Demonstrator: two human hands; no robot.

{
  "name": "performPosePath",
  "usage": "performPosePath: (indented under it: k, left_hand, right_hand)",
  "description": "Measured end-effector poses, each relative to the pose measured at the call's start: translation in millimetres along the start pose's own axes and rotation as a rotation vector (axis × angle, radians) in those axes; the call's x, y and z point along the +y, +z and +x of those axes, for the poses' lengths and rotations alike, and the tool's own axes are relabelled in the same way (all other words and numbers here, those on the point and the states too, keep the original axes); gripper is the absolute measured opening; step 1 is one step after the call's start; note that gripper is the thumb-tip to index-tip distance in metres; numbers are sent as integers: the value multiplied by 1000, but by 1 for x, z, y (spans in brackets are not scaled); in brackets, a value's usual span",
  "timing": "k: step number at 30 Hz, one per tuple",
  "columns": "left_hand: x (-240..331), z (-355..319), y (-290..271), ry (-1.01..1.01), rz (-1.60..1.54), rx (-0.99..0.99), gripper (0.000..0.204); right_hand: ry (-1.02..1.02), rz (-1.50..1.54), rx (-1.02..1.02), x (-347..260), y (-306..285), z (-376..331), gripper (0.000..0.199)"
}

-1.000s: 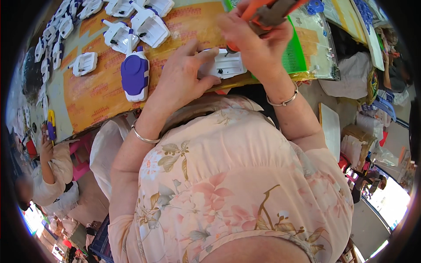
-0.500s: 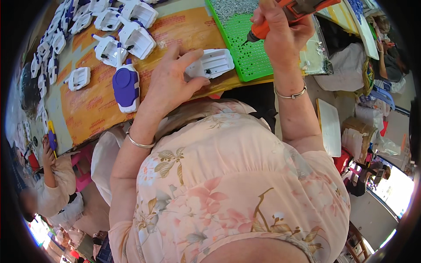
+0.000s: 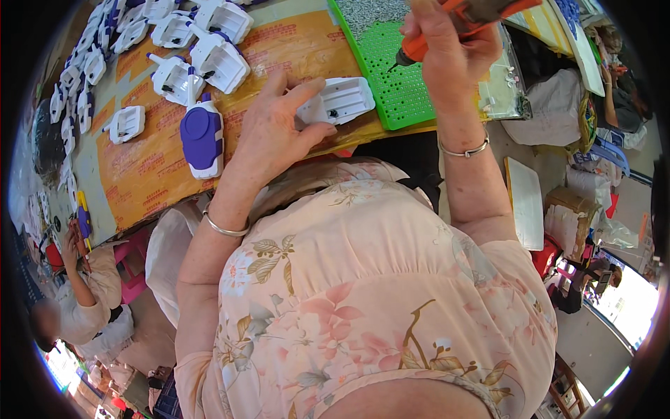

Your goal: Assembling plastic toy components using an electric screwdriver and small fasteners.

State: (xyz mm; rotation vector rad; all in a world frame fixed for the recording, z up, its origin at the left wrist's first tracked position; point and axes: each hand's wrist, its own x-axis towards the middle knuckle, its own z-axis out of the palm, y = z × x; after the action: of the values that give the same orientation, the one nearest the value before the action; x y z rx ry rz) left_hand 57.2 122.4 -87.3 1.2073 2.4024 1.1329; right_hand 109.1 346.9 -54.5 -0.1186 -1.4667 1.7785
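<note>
My left hand (image 3: 273,129) has its thumb and fingers around one end of a white plastic housing (image 3: 351,98), which lies open side up near the table's front edge. A small black part sits inside it. Raised at the upper right, my right hand (image 3: 450,59) is closed on an orange power screwdriver (image 3: 417,49). Its thin bit points down and left over a green perforated tray (image 3: 412,105). Small metal screws (image 3: 373,17) fill the tray's far end. Left of my left hand lies a purple-and-white plastic unit (image 3: 201,136).
Several white housings (image 3: 218,61) cover the table's far left, and one smaller piece (image 3: 128,124) lies apart. Brown tape (image 3: 157,171) covers the tabletop. A person (image 3: 91,290) sits at the left by a pink stool (image 3: 131,265). Boxes (image 3: 569,213) and bags stand at the right.
My hands, the housing and the screwdriver hold almost the same places; the view shifts very slightly. The person at the left has moved a hand a little.
</note>
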Motion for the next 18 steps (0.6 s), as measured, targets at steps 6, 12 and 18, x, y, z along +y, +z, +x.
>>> performPosePath:
  k: [6,12,18]
  left_hand:
    - [3,1,1,10,26,26,55]
    - [1,2,2,77,3,22,54]
    - [-1,2,3,76,-4,23,58]
  right_hand:
    - [-131,-13,-63,-31,12,-5,33]
    - [-57,152,-313,-13,19,-25,28]
    - [13,41,-354,-13,27,-36,35]
